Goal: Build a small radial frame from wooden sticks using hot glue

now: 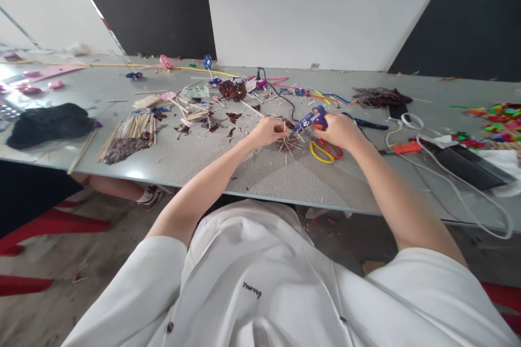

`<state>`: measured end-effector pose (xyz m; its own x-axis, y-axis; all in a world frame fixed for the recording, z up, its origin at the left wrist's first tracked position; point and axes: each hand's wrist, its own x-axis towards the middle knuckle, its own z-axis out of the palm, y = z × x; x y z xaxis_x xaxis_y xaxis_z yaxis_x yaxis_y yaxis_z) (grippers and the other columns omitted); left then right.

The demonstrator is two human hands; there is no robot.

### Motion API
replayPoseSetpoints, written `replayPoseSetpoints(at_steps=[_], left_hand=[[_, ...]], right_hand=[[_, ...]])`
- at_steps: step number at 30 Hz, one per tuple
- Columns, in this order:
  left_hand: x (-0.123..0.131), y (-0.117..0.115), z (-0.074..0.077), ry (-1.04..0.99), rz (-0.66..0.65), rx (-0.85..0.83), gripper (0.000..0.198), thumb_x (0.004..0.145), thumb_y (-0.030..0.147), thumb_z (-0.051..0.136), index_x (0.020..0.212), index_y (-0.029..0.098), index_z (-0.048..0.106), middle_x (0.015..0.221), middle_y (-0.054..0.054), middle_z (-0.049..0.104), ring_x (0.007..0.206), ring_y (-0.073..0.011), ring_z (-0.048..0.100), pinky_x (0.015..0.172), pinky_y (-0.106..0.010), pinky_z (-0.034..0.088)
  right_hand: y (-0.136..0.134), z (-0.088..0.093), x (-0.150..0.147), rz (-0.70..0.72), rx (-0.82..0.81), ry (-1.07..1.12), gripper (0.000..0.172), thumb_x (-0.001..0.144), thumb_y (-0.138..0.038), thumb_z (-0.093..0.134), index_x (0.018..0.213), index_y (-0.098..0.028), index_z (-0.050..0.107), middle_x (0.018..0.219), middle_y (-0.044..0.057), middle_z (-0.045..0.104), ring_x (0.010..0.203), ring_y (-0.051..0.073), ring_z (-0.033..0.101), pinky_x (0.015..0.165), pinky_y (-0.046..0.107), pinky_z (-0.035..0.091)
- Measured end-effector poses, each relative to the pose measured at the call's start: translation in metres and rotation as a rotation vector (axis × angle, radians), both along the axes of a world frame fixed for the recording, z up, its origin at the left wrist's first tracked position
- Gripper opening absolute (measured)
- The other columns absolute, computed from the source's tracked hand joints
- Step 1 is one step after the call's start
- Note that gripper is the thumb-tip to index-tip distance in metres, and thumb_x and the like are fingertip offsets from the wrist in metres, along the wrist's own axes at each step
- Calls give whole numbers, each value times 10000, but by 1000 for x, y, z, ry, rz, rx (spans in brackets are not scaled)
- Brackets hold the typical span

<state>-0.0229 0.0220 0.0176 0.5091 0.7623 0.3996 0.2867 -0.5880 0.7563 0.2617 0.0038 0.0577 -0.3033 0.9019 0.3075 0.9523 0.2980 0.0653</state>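
Note:
My right hand (334, 129) is wrapped round a blue glue gun (310, 119), whose nozzle points left. My left hand (269, 132) has its fingers pinched on a thin wooden stick at a small bundle of sticks and dark brown patterned material (288, 144). The nozzle is close beside this bundle; whether they touch is too small to tell. Scissors with one yellow and one red handle (322, 158) lie on the table just below the glue gun.
The grey table (260, 171) bears a dark patterned piece (233, 90), scattered sticks and scraps, a bunch of sticks (136, 127), a black cloth (52, 124), a white cable (459, 176) and a black box (472, 165). Another person's leg (116, 186) shows beneath the table.

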Motion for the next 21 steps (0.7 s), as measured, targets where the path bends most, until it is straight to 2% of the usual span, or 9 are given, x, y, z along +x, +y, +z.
replayPoseSetpoints(at_steps=[15, 21], left_hand=[[0, -3, 2, -6, 10, 2, 144, 851, 259, 770, 775, 138, 754, 801, -71, 771, 699, -132, 658, 674, -250, 492], [0, -5, 4, -13, 4, -5, 170, 851, 278, 779, 771, 132, 745, 786, -73, 767, 691, -133, 659, 681, -254, 497]], right_hand=[[0, 2, 3, -94, 108, 223, 442, 979, -549, 554, 1108, -152, 696, 977, 212, 757, 959, 392, 706, 824, 452, 539], [4, 2, 5, -134, 140, 305, 474, 1000, -533, 530, 1096, -101, 701, 968, 242, 731, 977, 400, 695, 884, 464, 529]])
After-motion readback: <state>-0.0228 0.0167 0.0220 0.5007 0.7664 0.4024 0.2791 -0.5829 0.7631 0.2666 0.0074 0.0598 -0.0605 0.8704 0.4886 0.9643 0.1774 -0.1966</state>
